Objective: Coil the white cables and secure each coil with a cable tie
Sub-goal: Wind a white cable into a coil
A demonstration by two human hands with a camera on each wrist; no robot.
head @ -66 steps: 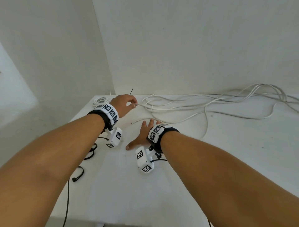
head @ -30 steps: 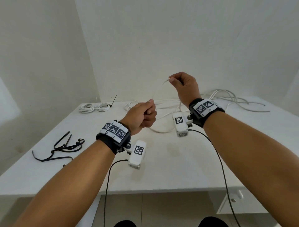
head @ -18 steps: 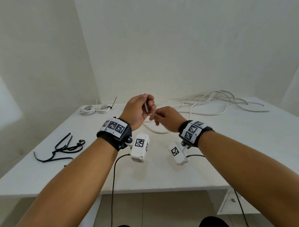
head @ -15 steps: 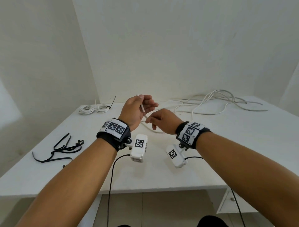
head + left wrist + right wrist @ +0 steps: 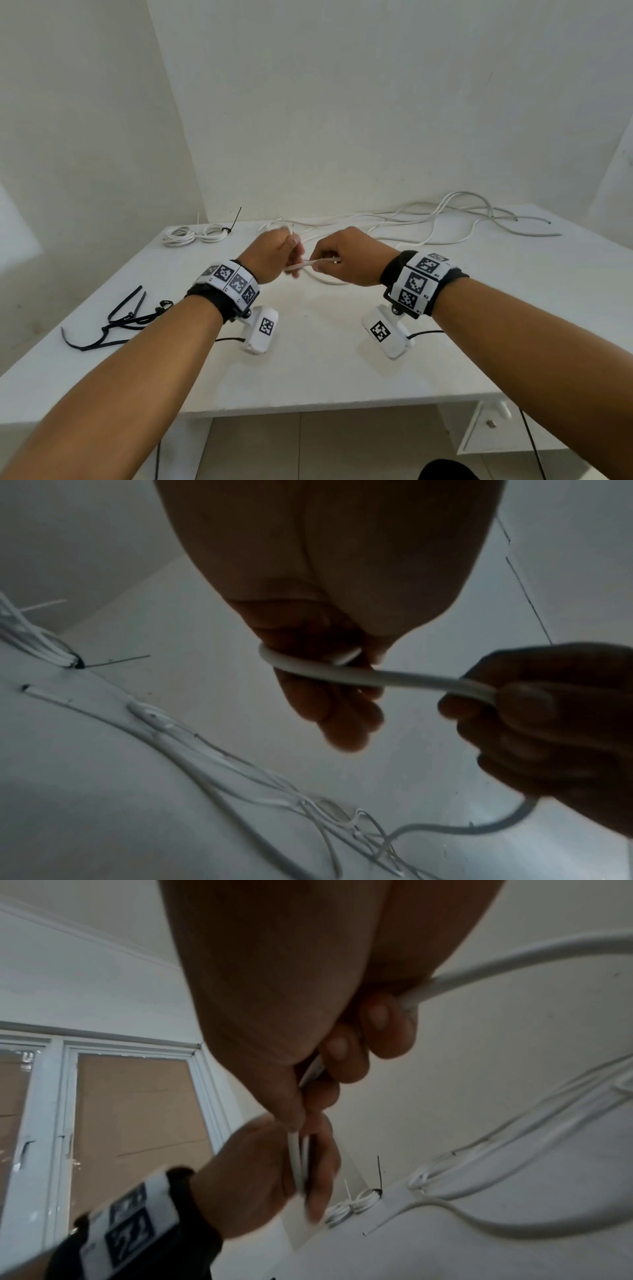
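Both hands are raised over the middle of the white table (image 5: 308,370), close together. My left hand (image 5: 275,253) grips the end of a white cable (image 5: 308,263), which bends in a small loop round its fingers (image 5: 329,712). My right hand (image 5: 349,257) pinches the same cable (image 5: 411,679) a short way along, and the cable runs out of its fist (image 5: 514,961) back toward the table. The remaining loose white cables (image 5: 445,222) lie tangled at the back right. Two finished coils (image 5: 195,234), held by cable ties, sit at the back left.
Several black cable ties (image 5: 120,322) lie in a loose heap near the table's left edge. Walls close the table in at the back and left. A white drawer unit (image 5: 489,428) stands under the table's right side. A window (image 5: 103,1110) shows in the right wrist view.
My right hand came down from above and now pinches the cable beside the left hand. The left hand has turned, bending the cable end into a small loop. Both hands sit slightly lower.
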